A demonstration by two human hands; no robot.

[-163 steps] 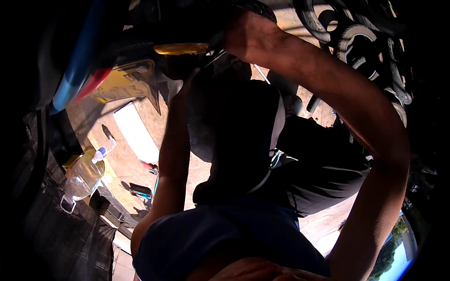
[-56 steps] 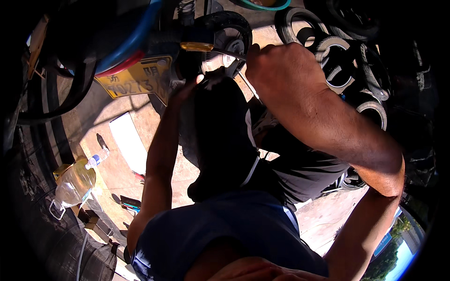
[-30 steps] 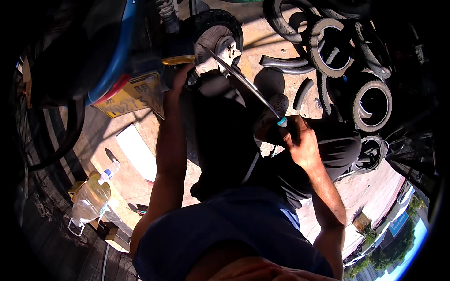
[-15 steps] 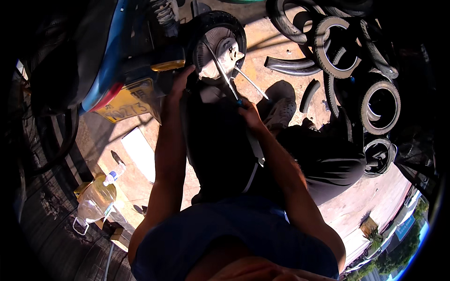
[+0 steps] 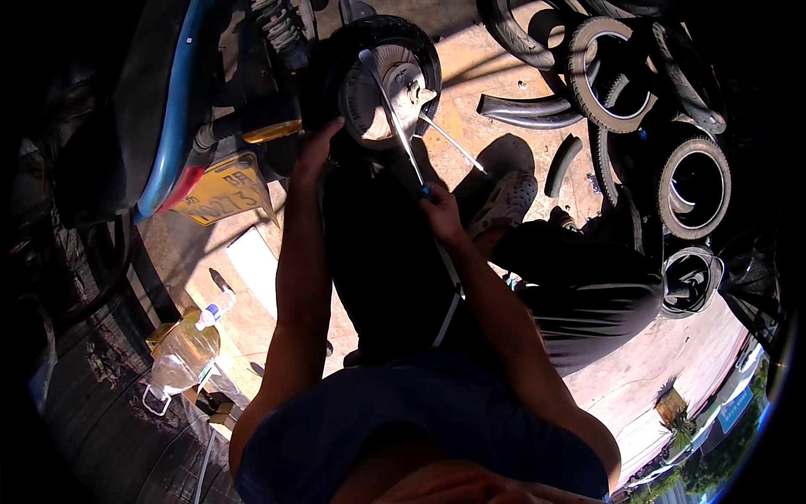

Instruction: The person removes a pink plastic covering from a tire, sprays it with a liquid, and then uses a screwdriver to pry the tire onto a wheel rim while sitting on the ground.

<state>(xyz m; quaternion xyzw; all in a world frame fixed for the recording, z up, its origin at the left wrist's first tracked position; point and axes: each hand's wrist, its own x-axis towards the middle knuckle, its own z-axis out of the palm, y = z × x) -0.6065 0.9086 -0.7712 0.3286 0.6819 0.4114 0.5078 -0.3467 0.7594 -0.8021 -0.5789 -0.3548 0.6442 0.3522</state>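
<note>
A small wheel with a black tyre (image 5: 430, 55) and a pale metal hub (image 5: 369, 105) stands in front of my knees. My right hand (image 5: 442, 213) is closed round the blue handle of a long steel tyre lever (image 5: 395, 122), whose flat end lies over the hub face. A second slim metal lever (image 5: 453, 143) sticks out from the wheel's lower right side, with no hand on it. My left hand (image 5: 314, 151) is at the tyre's near left side, one digit stretched toward it. Its other fingers are lost in shadow.
A blue scooter body (image 5: 172, 109) with a yellow plate (image 5: 222, 191) stands at the left. Several worn tyres (image 5: 588, 76) lie at the right. Curved tyre pieces (image 5: 529, 111) are on the ground. A large clear bottle (image 5: 186, 357) stands at the lower left.
My right hand has drawn slightly back and left with the tyre lever, whose flat end now shows more plainly over the hub. My left hand stays by the tyre. The view has shifted a little.
</note>
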